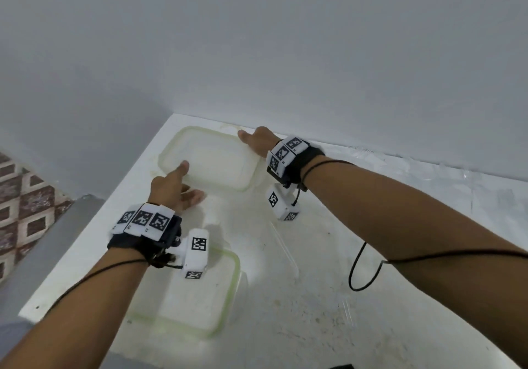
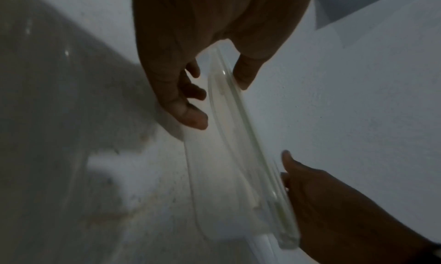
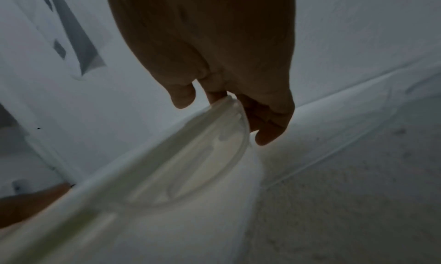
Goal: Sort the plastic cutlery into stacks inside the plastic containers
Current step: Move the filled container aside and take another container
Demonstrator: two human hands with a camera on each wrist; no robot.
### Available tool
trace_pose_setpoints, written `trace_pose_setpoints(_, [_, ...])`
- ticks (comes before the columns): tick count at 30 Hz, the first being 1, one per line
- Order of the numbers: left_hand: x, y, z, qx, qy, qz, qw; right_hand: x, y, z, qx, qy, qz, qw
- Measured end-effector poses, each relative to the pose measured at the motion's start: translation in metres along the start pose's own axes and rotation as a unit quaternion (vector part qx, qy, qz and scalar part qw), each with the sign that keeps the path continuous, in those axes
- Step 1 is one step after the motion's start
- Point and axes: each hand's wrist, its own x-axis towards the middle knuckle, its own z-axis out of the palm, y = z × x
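A clear rectangular plastic container (image 1: 211, 163) with a greenish rim is at the far left of the white table (image 1: 314, 283), held from both short sides. My left hand (image 1: 177, 186) grips its near-left edge, thumb on top and fingers underneath; the left wrist view shows the rim (image 2: 238, 155) pinched in that hand (image 2: 219, 102). My right hand (image 1: 257, 140) holds the far-right rim, fingers curled round it (image 3: 224, 119). A second container (image 1: 234, 277) sits under my left wrist. Clear cutlery pieces (image 1: 284, 248) lie on the table. Whether the held container touches the table I cannot tell.
The wall runs close behind the held container. The table's left edge (image 1: 94, 226) drops to a grey ledge and patterned floor. Another clear cutlery piece (image 1: 347, 311) lies near the right forearm, and a black cable (image 1: 360, 268) hangs from that arm.
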Motion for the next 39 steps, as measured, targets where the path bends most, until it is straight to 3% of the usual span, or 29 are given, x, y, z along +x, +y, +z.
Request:
trace_pose_setpoints(7, [-0.004, -0.013, 0.017, -0.036, 0.015, 0.065, 0.997, 0.02, 0.002, 0.002, 0.009, -0.007, 0.025, 1.0])
trace_pose_setpoints(17, [0.008, -0.02, 0.012, -0.052, -0.007, 0.07, 0.996, 0.019, -0.009, -0.002, -0.012, -0.016, 0.014, 1.0])
trace_pose_setpoints(19, [0.009, -0.019, 0.012, -0.054, -0.011, 0.069, 0.996, 0.025, -0.01, 0.003, 0.012, -0.029, -0.047, 0.998])
trace_pose_setpoints(22, [0.01, -0.012, 0.015, -0.066, -0.038, 0.071, 0.995, 0.027, -0.009, -0.005, 0.048, 0.07, -0.082, 0.993])
trace_pose_setpoints(26, [0.006, 0.0, 0.023, -0.058, -0.063, 0.071, 0.994, 0.026, -0.009, -0.021, 0.082, 0.079, -0.064, 0.991])
trace_pose_setpoints(30, [0.008, 0.006, 0.022, 0.002, -0.034, 0.079, 0.996, 0.023, -0.007, -0.028, 0.072, 0.102, -0.093, 0.988])
trace_pose_setpoints(33, [0.005, 0.012, 0.021, 0.015, -0.014, 0.101, 0.995, 0.01, -0.016, -0.03, 0.131, 0.125, -0.132, 0.974])
trace_pose_setpoints(36, [0.005, 0.018, 0.014, 0.004, -0.044, 0.112, 0.993, -0.011, -0.025, -0.029, 0.228, 0.124, -0.177, 0.949])
trace_pose_setpoints(39, [0.007, 0.024, 0.003, -0.041, -0.085, 0.065, 0.993, -0.036, -0.034, -0.026, 0.226, 0.116, -0.245, 0.936])
